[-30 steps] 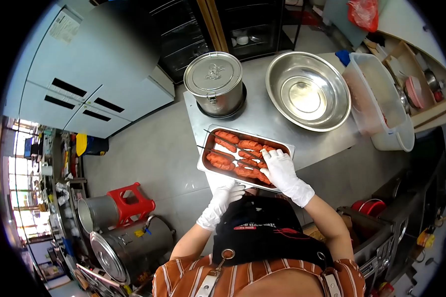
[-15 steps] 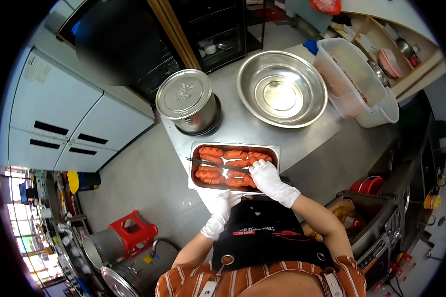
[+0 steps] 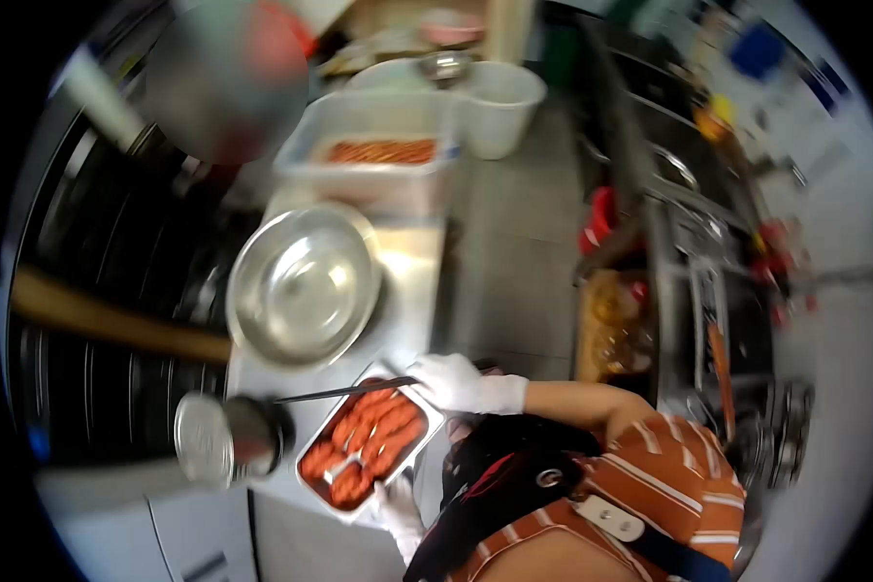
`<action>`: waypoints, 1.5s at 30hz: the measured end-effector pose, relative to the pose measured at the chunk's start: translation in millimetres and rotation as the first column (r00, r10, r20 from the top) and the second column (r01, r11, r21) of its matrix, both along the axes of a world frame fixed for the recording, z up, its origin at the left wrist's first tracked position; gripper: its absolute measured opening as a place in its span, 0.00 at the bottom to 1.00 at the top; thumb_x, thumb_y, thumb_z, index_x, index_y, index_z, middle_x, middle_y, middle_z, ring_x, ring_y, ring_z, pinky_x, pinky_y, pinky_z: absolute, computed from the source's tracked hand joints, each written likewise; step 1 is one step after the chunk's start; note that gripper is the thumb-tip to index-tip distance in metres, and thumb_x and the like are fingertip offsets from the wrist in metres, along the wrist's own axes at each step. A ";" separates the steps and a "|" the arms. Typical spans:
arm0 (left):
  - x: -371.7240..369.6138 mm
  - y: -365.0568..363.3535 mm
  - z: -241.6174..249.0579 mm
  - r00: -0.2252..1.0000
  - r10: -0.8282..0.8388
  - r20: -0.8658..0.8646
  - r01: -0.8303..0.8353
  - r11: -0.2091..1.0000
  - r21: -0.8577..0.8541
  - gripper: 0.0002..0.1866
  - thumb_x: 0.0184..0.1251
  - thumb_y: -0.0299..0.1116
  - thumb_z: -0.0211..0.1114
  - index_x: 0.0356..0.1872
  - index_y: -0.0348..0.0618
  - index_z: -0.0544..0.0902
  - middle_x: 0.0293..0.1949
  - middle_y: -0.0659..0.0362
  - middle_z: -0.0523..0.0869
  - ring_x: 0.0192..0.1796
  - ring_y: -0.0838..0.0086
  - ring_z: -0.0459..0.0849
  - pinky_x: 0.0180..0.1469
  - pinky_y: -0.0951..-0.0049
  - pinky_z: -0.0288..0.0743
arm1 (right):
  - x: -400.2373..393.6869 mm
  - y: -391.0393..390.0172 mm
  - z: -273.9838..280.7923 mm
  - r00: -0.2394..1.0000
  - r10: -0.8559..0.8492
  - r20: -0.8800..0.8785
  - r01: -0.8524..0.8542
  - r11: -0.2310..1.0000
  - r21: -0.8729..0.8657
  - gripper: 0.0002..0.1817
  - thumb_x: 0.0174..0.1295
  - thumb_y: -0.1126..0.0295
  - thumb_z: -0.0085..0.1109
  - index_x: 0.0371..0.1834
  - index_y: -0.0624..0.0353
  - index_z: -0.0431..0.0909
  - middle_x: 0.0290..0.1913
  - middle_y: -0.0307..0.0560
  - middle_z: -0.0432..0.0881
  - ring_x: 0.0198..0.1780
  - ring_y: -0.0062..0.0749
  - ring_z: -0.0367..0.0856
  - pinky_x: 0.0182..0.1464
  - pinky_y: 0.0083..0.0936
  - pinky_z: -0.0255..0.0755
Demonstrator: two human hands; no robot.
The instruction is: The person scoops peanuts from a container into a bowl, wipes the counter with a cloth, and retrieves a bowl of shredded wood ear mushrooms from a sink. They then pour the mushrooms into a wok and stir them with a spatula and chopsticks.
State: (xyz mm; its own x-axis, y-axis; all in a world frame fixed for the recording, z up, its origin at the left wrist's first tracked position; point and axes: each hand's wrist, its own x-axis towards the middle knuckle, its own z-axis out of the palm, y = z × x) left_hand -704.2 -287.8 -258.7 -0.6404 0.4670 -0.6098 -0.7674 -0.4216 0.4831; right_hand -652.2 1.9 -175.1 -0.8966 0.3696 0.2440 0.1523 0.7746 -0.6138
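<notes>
My right hand (image 3: 453, 383), in a white glove, is closed around the end of dark chopsticks (image 3: 344, 392). Their shafts cross over one end of a rectangular metal tray (image 3: 429, 434), and the tips point toward the lidded pot. Inside the tray lie several rolled, red-coated pieces of meat (image 3: 369, 427), side by side in rows. My gloved left hand (image 3: 398, 509) grips the tray's near rim at the other end; motion blurs its fingers somewhat. Between the chopstick tips I see no piece of meat.
On the steel table (image 3: 403, 320) stand a wide metal basin (image 3: 262, 291), a lidded metal pot (image 3: 252, 441) and a translucent plastic bin (image 3: 369, 184) with red food inside. A white bucket (image 3: 500, 112) stands beyond. Stove equipment (image 3: 684, 233) lines the right side.
My view has swung to the right, so the scene appears rotated. The right hand and chopsticks have moved from low over the meat toward the tray's end. The left hand stays at the tray.
</notes>
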 end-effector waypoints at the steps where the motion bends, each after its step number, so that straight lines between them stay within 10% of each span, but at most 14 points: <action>1: -5.4 -5.2 3.9 0.988 -0.114 -0.106 0.118 0.992 0.038 0.30 0.71 0.45 0.50 0.63 0.28 0.64 0.65 0.45 0.67 0.66 0.61 0.67 0.68 0.64 0.60 | 4.5 5.0 -1.8 0.996 -0.050 -0.076 0.049 0.999 -0.020 0.08 0.59 0.65 0.55 0.35 0.57 0.76 0.33 0.47 0.76 0.33 0.43 0.80 0.33 0.35 0.75; 3: -15.8 -17.7 -15.4 0.993 -0.117 0.033 0.115 0.992 0.056 0.28 0.72 0.43 0.50 0.61 0.27 0.65 0.65 0.49 0.68 0.64 0.63 0.68 0.68 0.64 0.59 | 18.8 12.8 -2.1 0.989 -0.140 -0.050 0.132 0.982 -0.132 0.11 0.60 0.66 0.54 0.41 0.59 0.77 0.35 0.49 0.76 0.34 0.47 0.79 0.35 0.37 0.75; 4: -18.0 -19.2 -13.8 0.930 -0.318 -0.182 0.247 0.911 -0.331 0.25 0.72 0.41 0.51 0.59 0.27 0.68 0.62 0.48 0.71 0.63 0.64 0.68 0.67 0.69 0.59 | 24.9 15.1 -1.9 0.985 -0.168 -0.048 0.158 0.974 -0.164 0.12 0.60 0.66 0.53 0.43 0.61 0.77 0.36 0.50 0.76 0.35 0.48 0.79 0.36 0.37 0.75; 6: -13.7 -3.7 5.1 0.996 0.074 0.042 -0.065 0.980 -0.189 0.22 0.72 0.40 0.53 0.56 0.29 0.72 0.56 0.48 0.77 0.57 0.66 0.75 0.60 0.71 0.68 | 42.0 18.1 4.9 0.977 -0.213 -0.021 0.204 0.956 -0.212 0.15 0.62 0.66 0.51 0.47 0.62 0.76 0.38 0.52 0.77 0.36 0.50 0.79 0.38 0.38 0.75; 19: -35.2 5.1 -35.2 0.909 -0.379 0.172 0.413 0.873 -0.260 0.20 0.73 0.43 0.51 0.54 0.37 0.74 0.51 0.53 0.81 0.45 0.67 0.79 0.49 0.72 0.72 | 137.0 33.9 1.3 0.771 -0.615 -0.168 0.536 0.768 -0.350 0.16 0.64 0.66 0.51 0.52 0.60 0.76 0.37 0.51 0.79 0.39 0.45 0.78 0.43 0.34 0.72; 23: -48.7 53.8 -4.0 0.751 -0.618 0.233 0.659 0.724 -0.206 0.19 0.73 0.43 0.51 0.53 0.39 0.75 0.50 0.54 0.82 0.41 0.68 0.80 0.46 0.72 0.74 | 158.7 42.3 17.8 0.686 -0.727 -0.037 0.517 0.522 -0.679 0.15 0.67 0.64 0.49 0.51 0.61 0.77 0.33 0.43 0.79 0.33 0.28 0.76 0.37 0.24 0.71; 24: -15.2 86.1 53.1 0.736 -0.674 0.061 0.658 0.692 -0.296 0.17 0.72 0.44 0.53 0.47 0.42 0.78 0.42 0.57 0.84 0.30 0.74 0.77 0.37 0.76 0.72 | 163.2 45.9 28.0 0.702 -0.706 0.092 0.463 0.355 -0.812 0.15 0.68 0.63 0.49 0.50 0.61 0.78 0.31 0.40 0.79 0.32 0.26 0.76 0.37 0.21 0.71; 27: -4.6 152.8 82.8 0.590 -0.775 -0.226 0.709 0.632 -0.314 0.20 0.72 0.40 0.53 0.55 0.35 0.75 0.48 0.51 0.82 0.44 0.69 0.82 0.46 0.73 0.76 | 161.4 65.9 41.1 0.703 -0.710 0.041 0.237 0.180 -0.954 0.15 0.70 0.63 0.47 0.46 0.60 0.79 0.26 0.32 0.72 0.25 0.13 0.68 0.27 0.12 0.64; 34: 23.8 335.1 127.1 0.409 -0.637 -0.653 0.662 0.700 -0.268 0.27 0.74 0.51 0.45 0.55 0.34 0.75 0.50 0.51 0.81 0.47 0.68 0.81 0.53 0.68 0.73 | 109.1 123.8 61.1 0.888 -0.402 -0.225 -0.151 0.208 -0.966 0.12 0.71 0.67 0.43 0.41 0.60 0.77 0.23 0.31 0.71 0.20 0.12 0.63 0.19 0.12 0.56; 36: 42.0 379.5 173.3 0.302 -0.715 -0.630 0.627 0.647 -0.434 0.25 0.75 0.49 0.46 0.50 0.33 0.77 0.43 0.53 0.83 0.40 0.70 0.82 0.47 0.70 0.76 | 99.2 138.3 75.0 0.956 -0.280 -0.085 -0.086 0.009 -0.996 0.11 0.71 0.67 0.43 0.37 0.59 0.76 0.23 0.32 0.71 0.20 0.13 0.64 0.19 0.13 0.58; 41: 38.7 440.0 185.6 0.635 -0.395 -0.663 0.485 0.873 -0.056 0.19 0.73 0.42 0.50 0.31 0.35 0.79 0.47 0.45 0.81 0.45 0.63 0.82 0.52 0.64 0.75 | 116.0 246.4 59.0 0.966 -0.172 -0.191 -0.006 0.728 -0.685 0.15 0.67 0.61 0.49 0.29 0.61 0.74 0.25 0.34 0.71 0.27 0.16 0.70 0.31 0.22 0.72; 43: 24.7 452.7 199.5 0.638 -0.332 -0.695 0.375 0.922 -0.096 0.18 0.71 0.43 0.54 0.27 0.39 0.76 0.44 0.47 0.81 0.35 0.70 0.78 0.41 0.70 0.73 | 158.4 317.7 55.9 0.732 -0.506 -0.457 -0.253 0.422 -0.871 0.11 0.66 0.69 0.47 0.31 0.63 0.75 0.27 0.37 0.76 0.28 0.24 0.77 0.29 0.22 0.72; 44: 15.0 455.1 206.9 0.652 -0.302 -0.696 0.350 0.934 -0.078 0.18 0.71 0.43 0.55 0.27 0.39 0.76 0.42 0.49 0.81 0.31 0.73 0.76 0.37 0.73 0.72 | 175.9 367.4 16.7 0.582 -0.640 -0.503 0.010 0.623 -0.782 0.10 0.65 0.73 0.44 0.32 0.64 0.76 0.28 0.40 0.78 0.27 0.25 0.79 0.25 0.20 0.71; 45: 5.2 454.2 215.5 0.662 -0.312 -0.682 0.332 0.937 -0.106 0.17 0.71 0.43 0.55 0.27 0.40 0.75 0.38 0.51 0.81 0.28 0.75 0.74 0.35 0.76 0.71 | 215.6 410.0 -2.6 0.390 -0.819 -0.421 -0.271 0.335 -0.902 0.10 0.64 0.74 0.43 0.28 0.60 0.74 0.25 0.39 0.75 0.22 0.24 0.75 0.22 0.19 0.68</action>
State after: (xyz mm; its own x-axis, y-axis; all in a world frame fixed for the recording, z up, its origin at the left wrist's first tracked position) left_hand -699.0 166.4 -43.2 -0.6786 0.7325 -0.0539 -0.3228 -0.2315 0.9177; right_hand -436.6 411.9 -177.7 -0.2352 0.9717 0.0218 -0.6909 -0.1513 -0.7070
